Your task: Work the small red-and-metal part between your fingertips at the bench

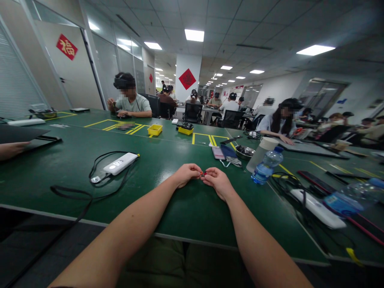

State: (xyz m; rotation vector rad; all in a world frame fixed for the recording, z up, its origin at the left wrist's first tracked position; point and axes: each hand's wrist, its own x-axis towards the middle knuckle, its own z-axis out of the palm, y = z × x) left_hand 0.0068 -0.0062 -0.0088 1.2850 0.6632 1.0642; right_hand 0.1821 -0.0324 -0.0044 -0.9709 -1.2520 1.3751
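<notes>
My left hand (pixel 189 175) and my right hand (pixel 216 182) meet above the green table (pixel 150 200), fingertips pinched close together. Between them is a tiny reddish and dark item (pixel 203 175), too small to make out. Both hands' fingers are closed at it. To the left of my hands lies a white power bank (pixel 121 163) with a black cable. Beyond my right hand are a folded cloth (pixel 233 161) and a dark blue item beside it.
A water bottle (pixel 267 166) and a frosted cup (pixel 261 154) stand right of my hands, near a metal bowl (pixel 245 152). Yellow trays (pixel 155 130) sit farther back. Another person's hand (pixel 13 151) is at the left edge. People sit across the table.
</notes>
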